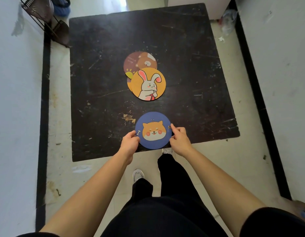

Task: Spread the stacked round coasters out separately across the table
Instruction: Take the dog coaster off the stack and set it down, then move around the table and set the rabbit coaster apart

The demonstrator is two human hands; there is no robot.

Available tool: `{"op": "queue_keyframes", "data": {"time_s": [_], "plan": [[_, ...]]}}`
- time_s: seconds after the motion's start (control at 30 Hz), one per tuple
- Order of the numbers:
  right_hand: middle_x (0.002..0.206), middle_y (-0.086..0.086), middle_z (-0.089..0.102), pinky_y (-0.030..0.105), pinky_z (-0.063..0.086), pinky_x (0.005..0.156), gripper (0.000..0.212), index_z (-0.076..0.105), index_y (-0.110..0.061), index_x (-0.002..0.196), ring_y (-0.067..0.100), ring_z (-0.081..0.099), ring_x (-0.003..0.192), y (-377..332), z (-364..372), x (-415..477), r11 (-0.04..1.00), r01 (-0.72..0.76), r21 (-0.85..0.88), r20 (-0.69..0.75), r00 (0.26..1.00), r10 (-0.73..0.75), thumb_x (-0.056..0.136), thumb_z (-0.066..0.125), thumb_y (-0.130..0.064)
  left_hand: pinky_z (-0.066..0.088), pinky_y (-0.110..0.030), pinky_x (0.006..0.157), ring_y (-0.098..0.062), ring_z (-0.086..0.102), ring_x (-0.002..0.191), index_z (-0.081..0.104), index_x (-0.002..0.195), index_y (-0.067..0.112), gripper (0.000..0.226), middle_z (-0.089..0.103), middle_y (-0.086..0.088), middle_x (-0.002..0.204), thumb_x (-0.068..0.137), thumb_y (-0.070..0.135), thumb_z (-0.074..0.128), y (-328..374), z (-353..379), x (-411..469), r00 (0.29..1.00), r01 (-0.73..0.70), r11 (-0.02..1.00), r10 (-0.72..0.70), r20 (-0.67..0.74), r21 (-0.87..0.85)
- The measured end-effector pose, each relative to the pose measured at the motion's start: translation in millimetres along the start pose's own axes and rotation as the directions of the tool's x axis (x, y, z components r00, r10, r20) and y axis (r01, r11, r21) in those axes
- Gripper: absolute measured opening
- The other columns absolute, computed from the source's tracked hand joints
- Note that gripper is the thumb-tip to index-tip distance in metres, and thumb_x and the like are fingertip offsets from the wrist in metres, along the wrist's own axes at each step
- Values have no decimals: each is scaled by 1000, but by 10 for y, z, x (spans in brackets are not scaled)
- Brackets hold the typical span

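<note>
A blue round coaster with an orange dog face (153, 130) lies near the front edge of the dark table (100, 82). My left hand (129, 144) grips its left rim and my right hand (180, 139) grips its right rim. Farther back, at the table's middle, an orange rabbit coaster (148, 84) overlaps a brown bear coaster (139, 63). Slivers of other coasters peek out beneath them on the left, including a yellow-green edge (129, 74).
A dark metal rack (45, 23) stands on the floor by the table's back left corner. White walls with black baseboards run along both sides. My legs and shoes (138, 175) stand on the pale floor just in front of the table.
</note>
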State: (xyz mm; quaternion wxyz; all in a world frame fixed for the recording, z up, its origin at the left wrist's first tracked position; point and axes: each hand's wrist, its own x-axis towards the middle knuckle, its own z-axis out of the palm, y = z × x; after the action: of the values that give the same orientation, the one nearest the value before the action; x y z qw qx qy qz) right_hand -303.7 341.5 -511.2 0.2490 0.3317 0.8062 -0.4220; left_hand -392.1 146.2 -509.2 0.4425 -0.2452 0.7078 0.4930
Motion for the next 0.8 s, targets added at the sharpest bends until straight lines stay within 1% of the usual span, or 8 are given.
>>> {"op": "queue_keyframes", "data": {"time_s": [0.07, 0.17, 0.23, 0.3, 0.37, 0.47, 0.63, 0.8], "plan": [[135, 3, 32, 43, 49, 93, 64, 22, -20, 157, 25, 56, 104, -1, -36, 2, 999, 6, -43, 14, 1000, -6, 98, 45, -13, 50, -18, 54, -7, 59, 92, 51, 137, 18, 44, 64, 6, 108, 94, 7, 50, -24, -11, 12, 1000, -21, 999, 21, -5, 46], [143, 6, 32, 40, 48, 90, 67, 16, -18, 158, 26, 54, 115, -26, -75, -49, 984, 56, -170, -13, 998, -59, 99, 47, -25, 54, -42, 90, -23, 55, 116, 40, 146, 18, 53, 43, -9, 143, 95, 23, 51, -27, -61, -52, 991, -101, 940, 123, -46, 327], [153, 9, 27, 43, 44, 98, 69, 12, -18, 157, 29, 43, 131, -41, -121, -90, 951, 93, -295, -71, 990, -119, 100, 47, -35, 41, -52, 106, -31, 39, 133, 28, 151, 19, 63, 24, -12, 154, 96, 42, 47, 1, -108, -113, 968, -151, 760, 245, -63, 632], [163, 9, 14, 48, 34, 110, 72, 10, -21, 158, 31, 25, 145, -86, -224, -110, 899, 93, -427, -126, 979, -161, 99, 43, -46, 29, -55, 111, -33, 20, 145, 23, 152, 23, 65, 15, -11, 161, 96, 54, 37, 109, -173, -220, 921, -212, 555, 388, -25, 805], [166, 9, 3, 49, 23, 117, 73, 7, -23, 157, 31, 11, 151, -180, -389, -116, 854, 75, -515, -187, 962, -198, 99, 38, -55, 21, -55, 114, -32, 11, 148, 20, 153, 25, 66, 11, -11, 163, 96, 58, 29, 314, -273, -323, 846, -259, 377, 533, 20, 889], [167, 10, -2, 48, 14, 119, 74, 5, -25, 157, 32, 3, 152, -412, -713, -176, 819, 58, -571, -301, 913, -275, 97, 29, -62, 14, -56, 116, -32, 4, 150, 18, 153, 25, 66, 8, -12, 164, 97, 59, 21, 730, -434, -565, 733, -277, 212, 677, 64, 937], [166, 13, 1, 48, 9, 120, 76, 10, -23, 158, 33, 2, 152, -940, -1253, -603, 796, 69, -601, -511, 732, -450, 96, 22, -65, 6, -57, 117, -31, -1, 150, 16, 154, 24, 71, 5, -12, 164, 95, 63, 15, 1306, -639, -1144, 504, -296, 93, 861, 73, 951], [163, 16, 16, 52, 19, 118, 73, 21, -20, 156, 36, 15, 150, -1235, -1584, -1226, 779, 99, -619, -673, 443, -592, 96, 30, -63, 4, -56, 118, -31, -2, 150, 17, 154, 22, 74, 5, -13, 164, 94, 65, 13, 1528, -665, -1661, 310, -384, 89, 950, 37, 919]]}}
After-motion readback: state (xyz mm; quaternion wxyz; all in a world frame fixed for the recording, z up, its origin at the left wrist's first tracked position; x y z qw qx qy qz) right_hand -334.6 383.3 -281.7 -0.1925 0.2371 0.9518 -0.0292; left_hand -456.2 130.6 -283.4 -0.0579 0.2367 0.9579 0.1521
